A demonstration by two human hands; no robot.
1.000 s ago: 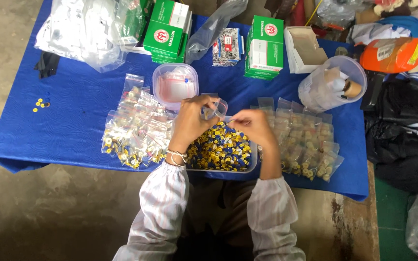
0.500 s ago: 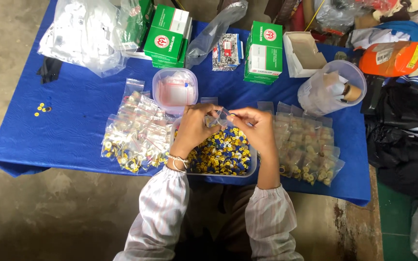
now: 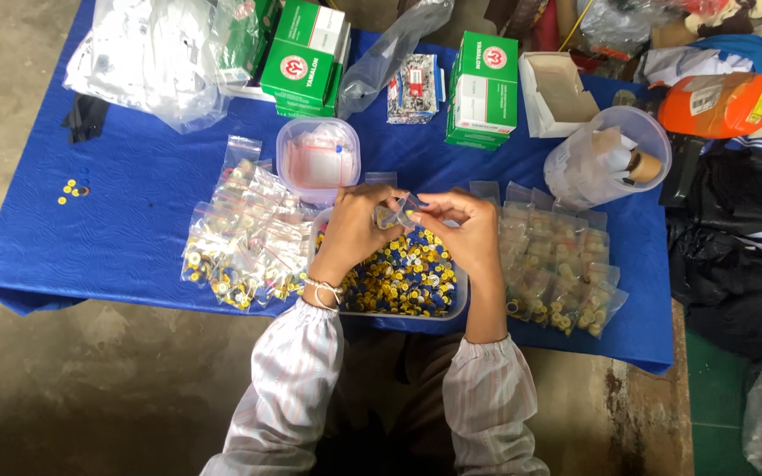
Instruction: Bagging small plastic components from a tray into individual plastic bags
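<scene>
Blue-covered bench (image 3: 134, 229) with piles of filled baggies either side. Clear tub of yellow and blue caps (image 3: 407, 278) sits right under both hands. Left hand (image 3: 354, 231) and right hand (image 3: 465, 231) each pinch one small clear baggie (image 3: 396, 211), stretched between their fingertips above the tub.

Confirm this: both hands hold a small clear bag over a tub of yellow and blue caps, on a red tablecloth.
Not quite. The tablecloth is blue, not red, as the head view shows. The rest stands: the left hand and right hand hold a small clear bag over the tub of yellow and blue caps.
</scene>
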